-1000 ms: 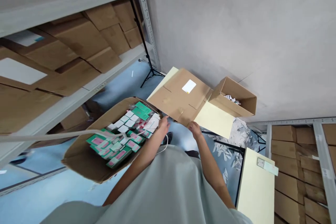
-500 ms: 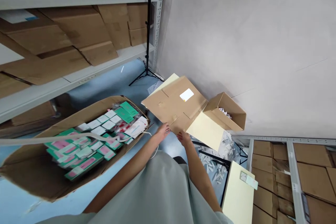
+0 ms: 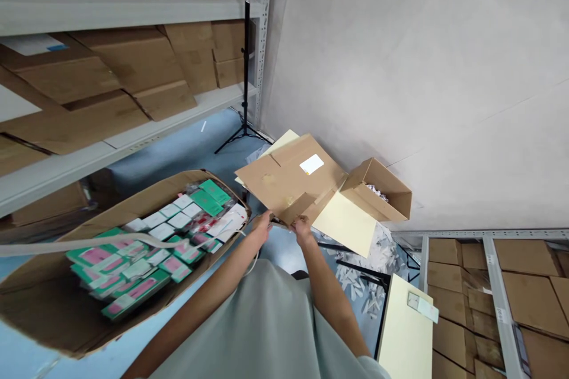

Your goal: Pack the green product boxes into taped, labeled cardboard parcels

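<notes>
A flattened cardboard box [image 3: 282,173] with a white label [image 3: 312,164] lies on a pale yellow tabletop [image 3: 347,224]. At its near edge, my left hand [image 3: 262,226] is closed with the fingers bent on the cardboard near the corner. My right hand [image 3: 303,228], beside it, is closed on the edge of a flap [image 3: 297,207] that stands partly raised. The fingertips of both hands are partly hidden.
On my left stands a big open carton [image 3: 40,296] with many green, white and pink small boxes. An open box [image 3: 393,186] sits against the wall. White scraps [image 3: 351,278] cover the floor at right. A tripod [image 3: 245,89] and loaded shelves stand around.
A flap at the near edge has come up off the flattened box, with my right hand at its edge. Both hands have shifted slightly left in the view.
</notes>
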Action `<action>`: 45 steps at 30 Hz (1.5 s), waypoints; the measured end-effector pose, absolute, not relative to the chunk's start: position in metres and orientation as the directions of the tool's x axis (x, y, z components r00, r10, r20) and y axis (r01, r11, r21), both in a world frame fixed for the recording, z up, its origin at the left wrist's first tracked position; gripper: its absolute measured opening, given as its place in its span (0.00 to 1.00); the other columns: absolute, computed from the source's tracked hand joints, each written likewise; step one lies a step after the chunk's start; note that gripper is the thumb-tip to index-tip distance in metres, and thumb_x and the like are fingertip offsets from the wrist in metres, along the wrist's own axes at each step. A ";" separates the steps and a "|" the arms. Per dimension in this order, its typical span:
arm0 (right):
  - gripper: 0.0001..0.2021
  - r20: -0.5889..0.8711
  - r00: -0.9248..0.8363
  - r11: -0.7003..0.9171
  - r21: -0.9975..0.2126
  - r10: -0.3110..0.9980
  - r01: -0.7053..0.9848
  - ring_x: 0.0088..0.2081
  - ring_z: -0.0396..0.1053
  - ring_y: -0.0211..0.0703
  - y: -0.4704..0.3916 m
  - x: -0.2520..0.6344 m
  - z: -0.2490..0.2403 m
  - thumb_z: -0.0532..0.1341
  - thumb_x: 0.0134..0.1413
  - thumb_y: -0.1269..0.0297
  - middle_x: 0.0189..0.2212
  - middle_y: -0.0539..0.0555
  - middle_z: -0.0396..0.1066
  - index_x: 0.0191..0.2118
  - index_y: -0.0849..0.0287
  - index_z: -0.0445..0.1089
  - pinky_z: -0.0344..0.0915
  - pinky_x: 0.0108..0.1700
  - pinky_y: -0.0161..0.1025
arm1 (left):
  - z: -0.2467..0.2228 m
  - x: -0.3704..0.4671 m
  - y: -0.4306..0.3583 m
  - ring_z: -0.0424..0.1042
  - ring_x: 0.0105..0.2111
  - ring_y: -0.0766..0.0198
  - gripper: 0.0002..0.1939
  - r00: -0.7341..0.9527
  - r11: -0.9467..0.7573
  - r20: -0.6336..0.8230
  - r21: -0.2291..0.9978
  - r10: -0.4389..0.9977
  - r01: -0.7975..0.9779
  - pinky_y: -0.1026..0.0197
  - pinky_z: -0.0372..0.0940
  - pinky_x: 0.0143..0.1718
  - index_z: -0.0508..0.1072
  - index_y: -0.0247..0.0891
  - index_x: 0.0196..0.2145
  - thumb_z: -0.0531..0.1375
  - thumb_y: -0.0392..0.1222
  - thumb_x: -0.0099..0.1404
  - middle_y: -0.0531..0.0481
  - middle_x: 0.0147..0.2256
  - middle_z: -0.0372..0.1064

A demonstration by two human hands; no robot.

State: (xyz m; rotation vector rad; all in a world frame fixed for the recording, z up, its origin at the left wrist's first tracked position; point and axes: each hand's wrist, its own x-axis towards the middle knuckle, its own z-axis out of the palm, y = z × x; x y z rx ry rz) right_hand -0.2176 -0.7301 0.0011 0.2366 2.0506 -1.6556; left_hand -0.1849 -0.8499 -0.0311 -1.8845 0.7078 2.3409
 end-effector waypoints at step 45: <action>0.50 0.109 0.286 -0.017 -0.914 0.952 0.406 0.73 0.66 0.65 -0.074 0.194 0.158 0.63 0.58 0.27 0.72 0.73 0.66 0.72 0.63 0.65 0.63 0.74 0.58 | 0.190 -0.229 -0.225 0.85 0.32 0.47 0.19 -0.381 0.235 -0.528 0.768 0.759 -0.596 0.55 0.80 0.32 0.82 0.36 0.36 0.76 0.45 0.47 0.42 0.32 0.84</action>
